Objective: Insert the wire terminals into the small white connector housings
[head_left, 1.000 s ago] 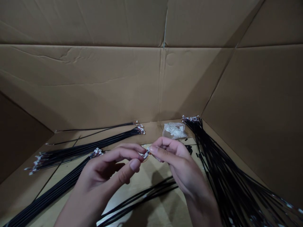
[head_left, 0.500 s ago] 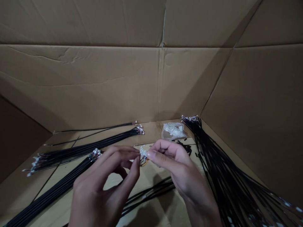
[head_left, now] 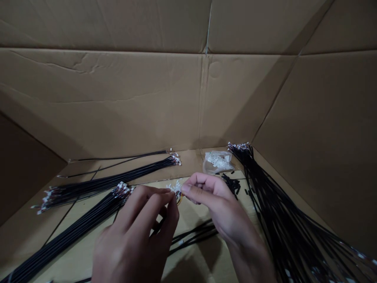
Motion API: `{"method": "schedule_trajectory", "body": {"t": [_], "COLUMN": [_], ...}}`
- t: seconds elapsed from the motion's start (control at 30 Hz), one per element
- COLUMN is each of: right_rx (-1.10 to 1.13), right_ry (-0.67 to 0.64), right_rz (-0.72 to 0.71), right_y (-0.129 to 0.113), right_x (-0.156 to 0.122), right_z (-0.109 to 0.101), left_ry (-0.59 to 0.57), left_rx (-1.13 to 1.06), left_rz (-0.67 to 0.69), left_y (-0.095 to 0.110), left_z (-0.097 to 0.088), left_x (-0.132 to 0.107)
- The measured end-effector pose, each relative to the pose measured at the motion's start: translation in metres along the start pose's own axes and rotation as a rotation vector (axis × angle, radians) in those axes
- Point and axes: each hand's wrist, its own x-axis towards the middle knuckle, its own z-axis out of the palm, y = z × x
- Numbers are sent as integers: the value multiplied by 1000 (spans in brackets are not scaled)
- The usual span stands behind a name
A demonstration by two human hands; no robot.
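My left hand [head_left: 144, 228] is closed in a pinch at the centre, its thumb and fingertips pressed together on thin coloured wires [head_left: 179, 199]. Opposite it, my right hand [head_left: 213, 204] pinches a small white connector [head_left: 180, 189] between thumb and index finger. The two sets of fingertips almost meet, and they hide most of the wires and the connector. Just behind the fingertips lies a small pile of white connector housings [head_left: 173, 186]. Black cables [head_left: 194, 235] stretch across the table beneath my hands.
Bundles of black cables with white connectors lie at left [head_left: 73, 228], at back left [head_left: 118, 177] and at right [head_left: 273, 212]. A clear bag of white parts [head_left: 218, 161] stands near short black tubes [head_left: 231, 184]. Cardboard walls [head_left: 132, 102] enclose the table.
My left hand has turned and its fingertips have drawn together, closer to the right hand's. The right hand keeps its pinch, and the view has shifted slightly.
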Motion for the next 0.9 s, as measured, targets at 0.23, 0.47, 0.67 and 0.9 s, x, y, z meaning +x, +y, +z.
{"method": "schedule_trajectory", "body": {"t": [0.23, 0.47, 0.67, 0.9], "right_rx": [-76, -248, -361, -326], "right_ry": [-17, -2, 40, 16], "right_rz": [0, -26, -61, -53], "right_y": [-3, -6, -5, -8], "right_x": [-1, -2, -7, -5], "right_z": [0, 1, 4, 1], "left_ry": [-5, 2, -23, -27], "left_rx": [27, 61, 85, 55], "left_rz": [6, 50, 42, 31], "left_y": [-5, -6, -8, -7], "left_z": [-1, -1, -1, -1], "left_x": [-1, -1, -1, 1]}}
